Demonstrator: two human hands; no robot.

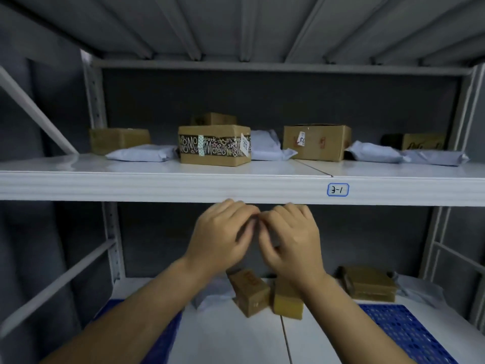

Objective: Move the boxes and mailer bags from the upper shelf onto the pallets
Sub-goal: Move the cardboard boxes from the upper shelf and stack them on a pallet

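The upper shelf [157,179] holds several cardboard boxes and white mailer bags. A box with patterned tape [214,145] stands mid-shelf, a plain box [119,140] at the left, a labelled box [316,141] to the right, a dark box [422,141] far right. Mailer bags lie at the left [143,153], middle [267,145] and right [378,152]. My left hand [217,240] and my right hand [291,240] hover together just below the shelf's front edge, fingers curled and touching each other, holding nothing visible.
The lower shelf [236,337] carries small cardboard boxes [250,292], a flat brown package [367,283] and white bags. Blue perforated pallets lie at the lower left [168,334] and lower right [401,332]. Grey uprights frame both sides; a label reads 3-1 [338,190].
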